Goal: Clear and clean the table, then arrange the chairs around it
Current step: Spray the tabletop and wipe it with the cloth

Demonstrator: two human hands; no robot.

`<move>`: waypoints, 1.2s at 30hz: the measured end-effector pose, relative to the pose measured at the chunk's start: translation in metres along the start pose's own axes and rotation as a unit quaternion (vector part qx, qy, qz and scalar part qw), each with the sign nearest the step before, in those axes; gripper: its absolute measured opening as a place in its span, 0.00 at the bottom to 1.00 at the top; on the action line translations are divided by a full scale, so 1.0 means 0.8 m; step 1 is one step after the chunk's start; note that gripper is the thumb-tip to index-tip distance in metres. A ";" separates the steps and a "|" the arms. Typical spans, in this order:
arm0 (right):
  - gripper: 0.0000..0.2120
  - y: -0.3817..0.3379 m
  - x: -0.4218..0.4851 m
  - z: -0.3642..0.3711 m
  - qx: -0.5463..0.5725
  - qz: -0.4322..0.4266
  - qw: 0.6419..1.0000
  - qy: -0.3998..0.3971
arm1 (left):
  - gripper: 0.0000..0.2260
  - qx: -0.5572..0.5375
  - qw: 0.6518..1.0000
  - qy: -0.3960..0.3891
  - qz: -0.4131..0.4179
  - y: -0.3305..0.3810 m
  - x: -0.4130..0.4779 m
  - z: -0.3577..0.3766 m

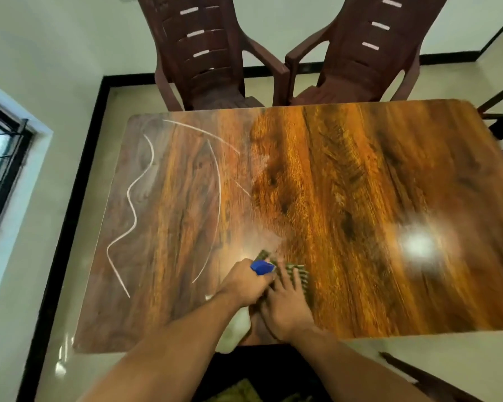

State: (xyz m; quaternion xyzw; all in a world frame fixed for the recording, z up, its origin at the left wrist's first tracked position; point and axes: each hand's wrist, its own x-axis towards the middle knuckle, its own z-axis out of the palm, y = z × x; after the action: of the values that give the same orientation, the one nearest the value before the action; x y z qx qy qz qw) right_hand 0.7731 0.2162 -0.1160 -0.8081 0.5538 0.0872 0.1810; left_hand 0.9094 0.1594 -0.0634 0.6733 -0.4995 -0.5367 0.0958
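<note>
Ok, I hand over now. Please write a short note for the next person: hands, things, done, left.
Left hand grips the spray bottle over the near edge of the table.
Right hand presses flat, fingers straight, on the cloth there.
Done: clearing, it seems; the right half looks shiny.
Left: wipe the white streaks on the left half, then arrange the brown chairs, now at the far side.

We see our two forearms point(163, 352) bare down to the frame's edge. Our left hand point(244, 281) and right hand point(286, 309) are bare too.
</note>
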 end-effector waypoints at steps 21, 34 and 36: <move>0.34 0.046 -0.101 0.016 0.085 0.224 0.971 0.020 | 0.11 0.123 0.992 0.025 -0.021 -0.079 -0.139 0.030; 0.33 -0.004 0.022 -0.022 0.151 0.356 0.921 0.044 | 0.11 0.184 0.982 0.039 -0.019 -0.056 -0.070 -0.092; 0.33 -0.030 0.055 -0.032 0.204 0.419 0.883 0.051 | 0.11 0.191 0.981 0.024 -0.005 -0.062 -0.058 -0.115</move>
State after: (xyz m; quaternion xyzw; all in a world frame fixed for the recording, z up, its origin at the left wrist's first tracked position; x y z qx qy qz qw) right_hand 0.8103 0.1761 -0.1027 -0.4491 0.8548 -0.0019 0.2599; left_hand 1.0165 0.1820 -0.0301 0.6945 -0.5870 -0.4152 -0.0250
